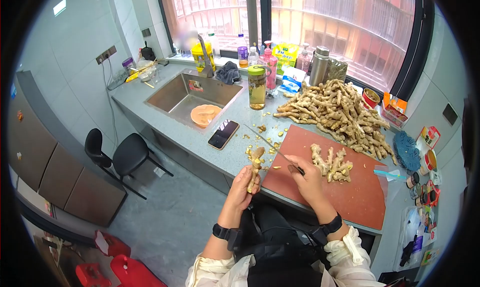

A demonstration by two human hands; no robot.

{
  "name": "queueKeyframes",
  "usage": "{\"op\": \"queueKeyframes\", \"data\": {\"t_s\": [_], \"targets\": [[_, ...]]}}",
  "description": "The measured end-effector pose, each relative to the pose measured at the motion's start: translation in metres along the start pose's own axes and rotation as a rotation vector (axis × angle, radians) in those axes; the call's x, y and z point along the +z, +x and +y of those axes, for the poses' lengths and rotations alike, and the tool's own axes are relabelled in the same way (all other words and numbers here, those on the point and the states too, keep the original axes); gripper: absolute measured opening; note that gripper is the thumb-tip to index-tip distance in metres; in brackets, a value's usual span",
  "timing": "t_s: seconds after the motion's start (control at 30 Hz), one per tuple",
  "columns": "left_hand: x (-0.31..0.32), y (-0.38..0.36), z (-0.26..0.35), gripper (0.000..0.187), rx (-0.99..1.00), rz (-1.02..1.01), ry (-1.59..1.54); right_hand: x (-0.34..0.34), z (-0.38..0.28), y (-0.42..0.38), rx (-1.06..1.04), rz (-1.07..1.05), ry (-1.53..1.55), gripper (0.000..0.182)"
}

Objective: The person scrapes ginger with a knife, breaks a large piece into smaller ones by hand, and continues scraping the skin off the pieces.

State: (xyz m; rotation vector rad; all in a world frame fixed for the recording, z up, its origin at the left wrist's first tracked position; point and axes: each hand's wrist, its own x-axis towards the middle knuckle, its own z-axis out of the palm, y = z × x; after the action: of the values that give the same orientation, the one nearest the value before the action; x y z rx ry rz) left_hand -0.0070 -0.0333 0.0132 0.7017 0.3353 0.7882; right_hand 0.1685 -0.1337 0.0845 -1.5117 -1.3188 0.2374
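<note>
Speckled grey table [175,123] beneath a wide barred window [345,32], with a steel rectangular sink [172,93] set into its far left part. My left grip [243,186] stands at the table's near edge, forearm rising from below, fingers curled closed around a knobbly, partly peeled ginger root [256,168] held nearly upright. My right grip [307,179], palm turned down above the left part of a red-brown cutting board [290,193], is closed on the dark handle of a thin-bladed knife [272,148]; the blade slants away to the left, apart from the root, over scattered yellow-brown peel scraps [276,145]. Both wrists bear black bands [330,226].

Beyond the right grip, a cluster of pale ginger pieces [331,164] rests on the board, whose bare surface runs from there to its near edge. A tall heap of tan ginger [340,109] bounds the board's far side. A black-screened phone [223,134] lies near the table's front edge, left of the scraps; grey floor [165,217] opens below that edge.
</note>
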Motion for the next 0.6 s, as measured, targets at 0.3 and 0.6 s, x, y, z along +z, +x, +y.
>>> {"op": "queueKeyframes", "data": {"t_s": [0.3,0.6], "targets": [[0.009,-0.004,-0.003,0.033,0.062,0.034,0.065,-0.010,-0.006,-0.010,-0.253,0.036,-0.224,0.051],[0.012,-0.012,-0.009,0.017,0.027,0.039,0.030,-0.010,-0.012,-0.013,-0.349,0.081,-0.373,0.051]]}}
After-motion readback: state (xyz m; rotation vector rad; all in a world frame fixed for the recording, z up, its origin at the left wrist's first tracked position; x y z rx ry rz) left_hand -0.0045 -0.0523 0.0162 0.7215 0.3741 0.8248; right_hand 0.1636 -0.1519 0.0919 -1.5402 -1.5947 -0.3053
